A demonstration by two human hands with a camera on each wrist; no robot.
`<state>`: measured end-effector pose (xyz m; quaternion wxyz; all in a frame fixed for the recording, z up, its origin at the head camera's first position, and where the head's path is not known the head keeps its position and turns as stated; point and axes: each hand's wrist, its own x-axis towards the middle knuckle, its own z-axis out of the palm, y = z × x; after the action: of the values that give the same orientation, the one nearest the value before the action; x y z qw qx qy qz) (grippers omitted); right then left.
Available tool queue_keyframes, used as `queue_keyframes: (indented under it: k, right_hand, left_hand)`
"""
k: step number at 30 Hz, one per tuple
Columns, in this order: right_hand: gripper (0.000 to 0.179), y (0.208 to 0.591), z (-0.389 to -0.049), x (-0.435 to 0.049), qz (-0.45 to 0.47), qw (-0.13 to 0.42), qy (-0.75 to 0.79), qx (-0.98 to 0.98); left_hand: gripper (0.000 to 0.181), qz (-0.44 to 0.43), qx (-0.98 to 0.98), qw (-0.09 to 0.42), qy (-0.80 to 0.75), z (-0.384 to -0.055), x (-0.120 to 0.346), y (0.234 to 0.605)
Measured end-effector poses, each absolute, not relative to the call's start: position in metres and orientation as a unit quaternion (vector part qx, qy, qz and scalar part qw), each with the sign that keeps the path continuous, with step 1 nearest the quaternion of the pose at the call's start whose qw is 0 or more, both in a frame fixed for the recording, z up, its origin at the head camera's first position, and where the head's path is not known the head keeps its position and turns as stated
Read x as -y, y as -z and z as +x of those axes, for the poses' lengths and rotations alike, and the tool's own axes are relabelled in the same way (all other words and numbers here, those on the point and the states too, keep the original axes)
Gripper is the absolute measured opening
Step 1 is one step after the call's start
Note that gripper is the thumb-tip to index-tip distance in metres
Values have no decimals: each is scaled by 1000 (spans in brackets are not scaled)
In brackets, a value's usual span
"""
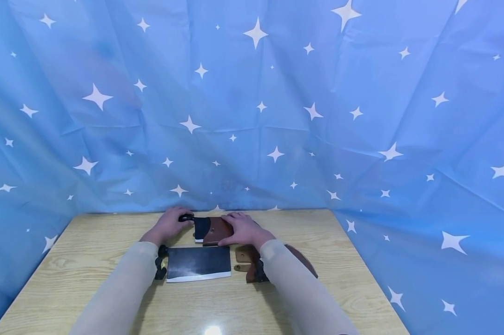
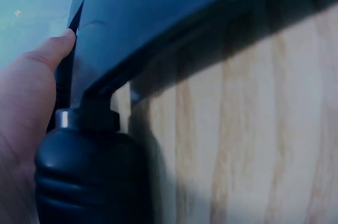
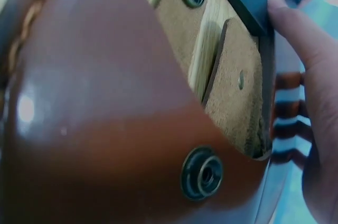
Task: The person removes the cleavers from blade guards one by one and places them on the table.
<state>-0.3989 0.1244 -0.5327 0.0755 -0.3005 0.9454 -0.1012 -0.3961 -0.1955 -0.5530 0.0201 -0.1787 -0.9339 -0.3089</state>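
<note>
At the back of the table, my left hand (image 1: 172, 223) grips the black handle (image 1: 186, 217) of a cleaver. Most of its dark blade (image 1: 202, 227) sits inside a brown leather sheath (image 1: 219, 231); a strip near the handle and a bit of bright edge show. My right hand (image 1: 242, 230) holds that sheath from the right, thumb along its near side and fingers over the far side. In the right wrist view, the right thumb (image 3: 296, 28) lies against the sheath's edge. The left thumb (image 2: 53, 49) appears beyond a black handle (image 2: 95, 176) in the left wrist view.
Nearer me lies a second, larger cleaver (image 1: 199, 263), bare, its bright edge toward me and its handle by my left wrist. A second brown sheath (image 1: 304, 263) with snap straps (image 1: 242, 267) lies partly under my right forearm. A blue star-patterned curtain (image 1: 252, 139) hangs behind the table (image 1: 109, 228).
</note>
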Motion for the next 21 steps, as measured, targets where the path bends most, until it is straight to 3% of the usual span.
queue_keyframes:
  k: [21]
  right_hand:
    - [106, 534, -399, -122, -311, 35, 27, -949]
  left_hand:
    - [36, -188, 939, 35, 287, -402, 193, 553]
